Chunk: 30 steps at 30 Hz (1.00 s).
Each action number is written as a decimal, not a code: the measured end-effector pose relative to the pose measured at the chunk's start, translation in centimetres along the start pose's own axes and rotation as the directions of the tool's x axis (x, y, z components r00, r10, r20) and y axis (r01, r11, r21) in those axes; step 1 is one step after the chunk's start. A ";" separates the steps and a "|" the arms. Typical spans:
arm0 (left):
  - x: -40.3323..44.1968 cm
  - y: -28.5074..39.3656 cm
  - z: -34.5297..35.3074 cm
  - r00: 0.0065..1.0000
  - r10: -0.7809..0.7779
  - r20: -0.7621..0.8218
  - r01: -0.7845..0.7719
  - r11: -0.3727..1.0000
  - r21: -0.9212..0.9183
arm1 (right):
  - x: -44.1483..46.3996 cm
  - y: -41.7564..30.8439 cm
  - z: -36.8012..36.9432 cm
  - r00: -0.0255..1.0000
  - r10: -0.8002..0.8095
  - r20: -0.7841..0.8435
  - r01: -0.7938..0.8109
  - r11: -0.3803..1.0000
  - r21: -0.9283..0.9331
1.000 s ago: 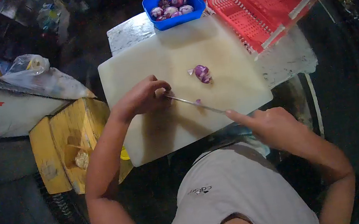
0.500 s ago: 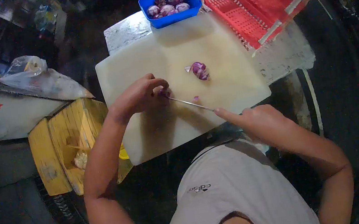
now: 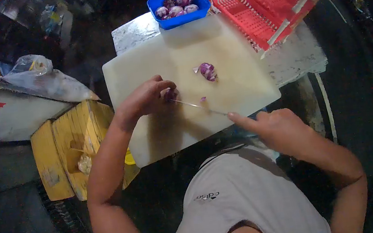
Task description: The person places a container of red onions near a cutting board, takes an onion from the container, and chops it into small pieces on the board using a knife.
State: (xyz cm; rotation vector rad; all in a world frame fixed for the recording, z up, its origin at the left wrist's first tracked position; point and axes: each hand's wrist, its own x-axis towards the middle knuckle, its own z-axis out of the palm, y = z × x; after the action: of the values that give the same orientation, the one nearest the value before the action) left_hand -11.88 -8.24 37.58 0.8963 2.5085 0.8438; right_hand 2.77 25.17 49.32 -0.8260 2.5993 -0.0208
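Observation:
On the white cutting board [image 3: 141, 65], my left hand [image 3: 148, 95] is closed with bent fingers on a purple onion piece [image 3: 170, 95], partly hidden under the fingers. My right hand [image 3: 273, 125] grips a knife [image 3: 199, 106], its index finger stretched along the back of it. The thin blade points left, its tip at the onion under my left fingertips. Farther back on the board lies another purple onion [image 3: 208, 72], with a small pale scrap [image 3: 196, 70] beside it. A little purple bit [image 3: 203, 99] lies close to the blade.
A blue container [image 3: 181, 20] holding several purple onions stands at the board's far edge. Right of it is a red plastic basket [image 3: 248, 12]. To the left are a yellow wooden crate [image 3: 70, 152] and a plastic bag [image 3: 48, 81] on a white surface.
My right hand has drawn slightly right and down with the knife. My left hand stays at the onion. The view has shifted a little.

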 end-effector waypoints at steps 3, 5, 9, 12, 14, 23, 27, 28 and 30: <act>0.2 -0.8 0.1 0.998 0.066 -0.017 -0.066 0.997 0.048 | 0.2 -0.4 -0.3 1.000 0.003 0.007 -0.003 1.000 -0.022; 0.4 -2.2 0.9 0.995 0.092 -0.032 -0.091 0.995 0.032 | 0.4 -0.4 -0.5 1.000 0.012 0.028 -0.012 1.000 -0.014; 0.3 -1.3 0.8 0.994 0.094 -0.050 -0.094 0.996 0.010 | 1.7 -0.3 0.9 0.997 -0.025 0.072 0.023 0.999 0.035; 0.2 -1.0 0.5 0.998 0.056 -0.030 -0.055 0.998 0.035 | 1.6 -0.1 0.6 0.996 -0.004 0.090 0.001 1.000 0.027; 0.0 -1.5 0.7 0.998 0.061 -0.021 -0.060 0.997 0.040 | 1.2 -0.1 -0.2 0.997 -0.009 0.076 0.007 1.000 0.029; 0.1 -2.0 1.3 0.993 0.111 -0.045 -0.106 0.989 0.101 | 0.1 -0.1 -0.3 0.997 -0.071 0.004 0.071 0.997 -0.012; 0.0 -1.8 1.0 0.988 0.149 -0.035 -0.148 0.989 0.026 | 0.3 -0.7 -0.5 0.999 -0.052 0.013 0.053 0.997 -0.053; 0.1 -2.0 1.2 0.990 0.139 -0.038 -0.137 0.988 0.066 | 0.3 -0.7 -0.5 0.999 -0.054 0.007 0.054 0.997 -0.054; 0.4 -2.0 1.3 0.990 0.133 -0.041 -0.128 0.986 0.105 | 0.4 -1.0 -0.4 0.999 -0.035 0.008 0.035 0.998 -0.049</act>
State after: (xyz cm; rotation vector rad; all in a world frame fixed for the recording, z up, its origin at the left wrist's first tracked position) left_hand -12.42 -8.73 35.29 1.0966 2.5773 0.7907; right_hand 2.86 24.10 49.68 -0.8872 2.5876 0.0360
